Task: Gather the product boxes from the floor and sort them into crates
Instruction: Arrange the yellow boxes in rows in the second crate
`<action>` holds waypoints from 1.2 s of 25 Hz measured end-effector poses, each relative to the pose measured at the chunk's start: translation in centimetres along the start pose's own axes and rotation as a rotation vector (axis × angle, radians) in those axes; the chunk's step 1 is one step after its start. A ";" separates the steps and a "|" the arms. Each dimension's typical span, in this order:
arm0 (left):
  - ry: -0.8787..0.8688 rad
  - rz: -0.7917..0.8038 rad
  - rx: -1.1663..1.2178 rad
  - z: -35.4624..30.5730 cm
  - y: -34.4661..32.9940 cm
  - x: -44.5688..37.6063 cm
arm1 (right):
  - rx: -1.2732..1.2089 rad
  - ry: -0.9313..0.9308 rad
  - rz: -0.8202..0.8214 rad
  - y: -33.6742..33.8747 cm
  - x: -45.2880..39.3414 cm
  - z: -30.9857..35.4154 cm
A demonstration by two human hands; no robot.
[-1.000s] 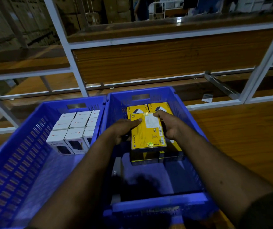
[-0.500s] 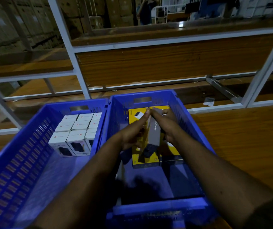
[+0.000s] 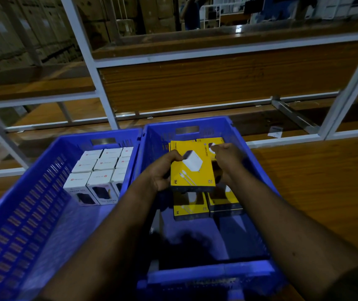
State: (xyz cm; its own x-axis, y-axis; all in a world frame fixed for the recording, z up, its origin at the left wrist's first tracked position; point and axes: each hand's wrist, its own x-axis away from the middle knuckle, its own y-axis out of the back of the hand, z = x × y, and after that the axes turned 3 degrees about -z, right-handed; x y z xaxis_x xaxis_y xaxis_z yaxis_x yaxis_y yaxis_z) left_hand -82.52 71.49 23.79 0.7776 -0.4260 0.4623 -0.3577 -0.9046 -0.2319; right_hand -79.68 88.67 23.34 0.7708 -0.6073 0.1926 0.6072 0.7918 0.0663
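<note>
I have a yellow charger box (image 3: 192, 168) face up between my hands, over the far half of the right crate (image 3: 258, 170). My left hand (image 3: 162, 170) grips its left edge, thumb on the printed face and fingers curled beneath. My right hand (image 3: 228, 159) is at the box's right side with fingers curled; it looks to be pinching the far corner, though I cannot tell how firm that hold is.

Below the box lie more yellow boxes (image 3: 190, 206), flat and side by side against the far wall, with another pair partly visible at 12 o'clock from the one I hold. The near half of the crate floor is bare blue plastic. The left crate (image 3: 21, 213) carries the white boxes (image 3: 100, 170), packed upright in rows at its far end, so the sorting is by colour and this one belongs where it is.

To do it well, I judge I should keep the box level and its picture side up like the others, square its long edges with the row beneath, then lower it straight down onto the stack rather than drop it. My fingers under the left edge should slide out last, so it doesn't skew. The likely slip is an overhanging corner that tips the pile.
</note>
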 end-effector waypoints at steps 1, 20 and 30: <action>-0.002 -0.021 0.019 -0.1 0.0 0.1 | -0.004 -0.110 0.092 -0.1 0.0 -0.2; 0.106 -0.230 -1.194 1.0 -0.4 -0.1 | 0.821 -0.239 0.793 0.6 3.1 -1.3; 0.138 -0.137 -1.227 1.6 -0.3 -1.1 | 1.327 0.217 0.397 -1.4 2.8 -5.4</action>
State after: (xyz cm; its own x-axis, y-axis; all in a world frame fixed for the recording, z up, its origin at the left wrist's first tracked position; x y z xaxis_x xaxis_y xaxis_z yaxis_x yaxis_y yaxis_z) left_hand -82.44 72.27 22.04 0.8127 -0.2574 0.5228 -0.5823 -0.3266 0.7445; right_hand -77.39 85.52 18.53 0.9339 -0.2326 0.2714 -0.1940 0.3079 0.9314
